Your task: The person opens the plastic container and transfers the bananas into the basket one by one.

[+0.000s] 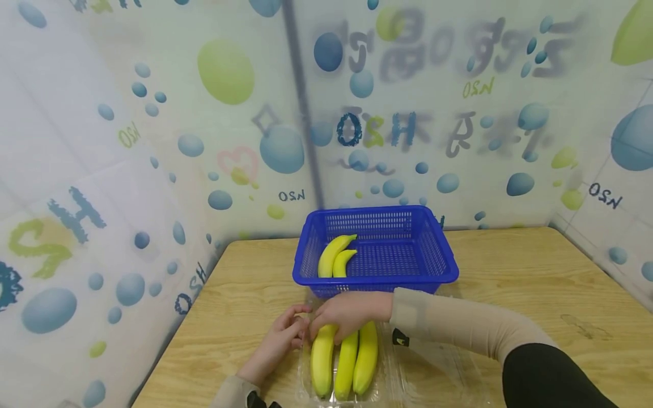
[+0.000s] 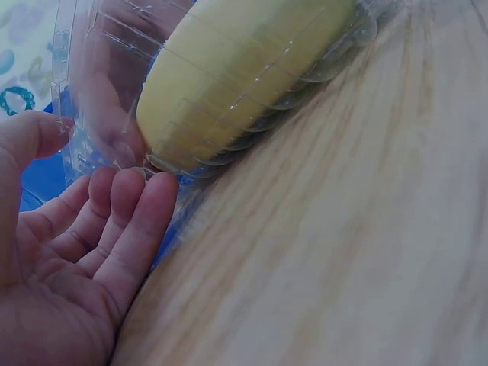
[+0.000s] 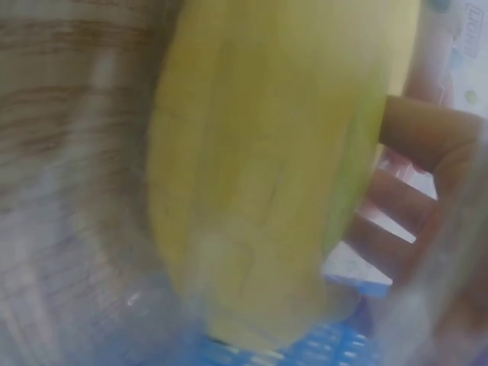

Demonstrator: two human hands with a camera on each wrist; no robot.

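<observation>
Three yellow bananas lie side by side in a clear plastic clamshell box [image 1: 384, 391] near the table's front edge. My right hand [image 1: 352, 311] reaches over the box from the right and grips the upper end of the leftmost banana [image 1: 321, 368]. In the right wrist view, fingers [image 3: 415, 126] lie along the side of a banana [image 3: 259, 175]. At the box's far left corner is my left hand [image 1: 280, 337], its bent fingertips [image 2: 156, 194] touching the outside of the clear wall and its thumb held apart from them. Between the hands, part of the box is hidden.
A blue perforated basket [image 1: 374, 279] stands behind the box, with two bananas [image 1: 334, 255] at its left side. The clear lid [image 1: 433, 368] spreads to the right under my right arm. Patterned curtains [image 1: 229, 130] close off the wooden table [image 1: 510, 272] behind and at the sides.
</observation>
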